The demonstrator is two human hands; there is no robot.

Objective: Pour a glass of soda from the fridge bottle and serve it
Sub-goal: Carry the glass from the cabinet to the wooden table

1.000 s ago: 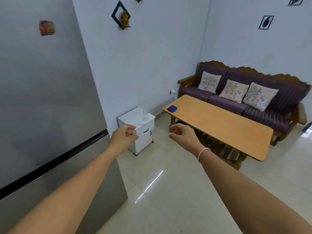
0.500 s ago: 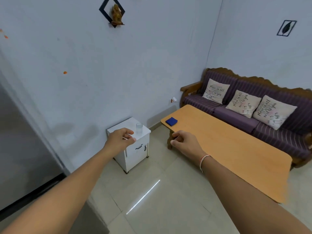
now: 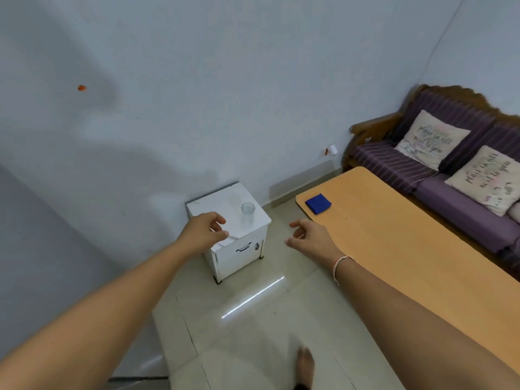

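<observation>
A clear, empty-looking glass stands upright on a small white cabinet against the wall. My left hand hovers in front of the cabinet's left half, a little left of the glass, fingers loosely curled and holding nothing. My right hand hangs over the floor between the cabinet and the wooden table, fingers apart and empty. The grey fridge side fills the far left edge. No soda bottle is in view.
A blue cloth lies on the table's near corner. A purple sofa with printed cushions stands behind the table. Pale tiled floor runs between fridge and table; my bare foot shows at the bottom.
The view has swung right and down, away from the fridge. The cabinet and glass have come closer. Both hands have opened a little and moved toward the cabinet.
</observation>
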